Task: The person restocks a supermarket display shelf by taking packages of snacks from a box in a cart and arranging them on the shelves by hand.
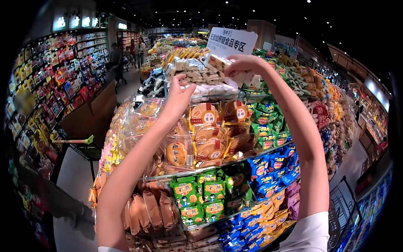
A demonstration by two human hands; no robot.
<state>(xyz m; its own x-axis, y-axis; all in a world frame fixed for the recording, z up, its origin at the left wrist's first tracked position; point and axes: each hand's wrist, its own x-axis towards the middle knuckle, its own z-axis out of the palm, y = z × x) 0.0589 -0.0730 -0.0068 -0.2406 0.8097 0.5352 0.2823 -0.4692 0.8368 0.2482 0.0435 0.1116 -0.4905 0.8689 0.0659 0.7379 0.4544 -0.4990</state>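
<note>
My left hand (181, 93) is raised over the upper tier of the snack display, its fingers apart and nothing in them. Just beyond it lies a heap of white-wrapped snack packets (201, 76). My right hand (247, 66) reaches in from the right, wrist bent, with its fingers curled down around a white packet (241, 80); the fingertips are partly hidden. Another pale packet (218, 62) lies beside those fingers, below the white sign (233, 41) with Chinese lettering.
Below my hands, clear dividers separate round packaged pancakes (204, 113), green packets (214, 191) and blue packets (268, 172). A shopping cart (73, 140) stands left, and another cart (344, 206) lower right. Stocked shelves (54, 67) line the left aisle, where people (140, 52) stand farther back.
</note>
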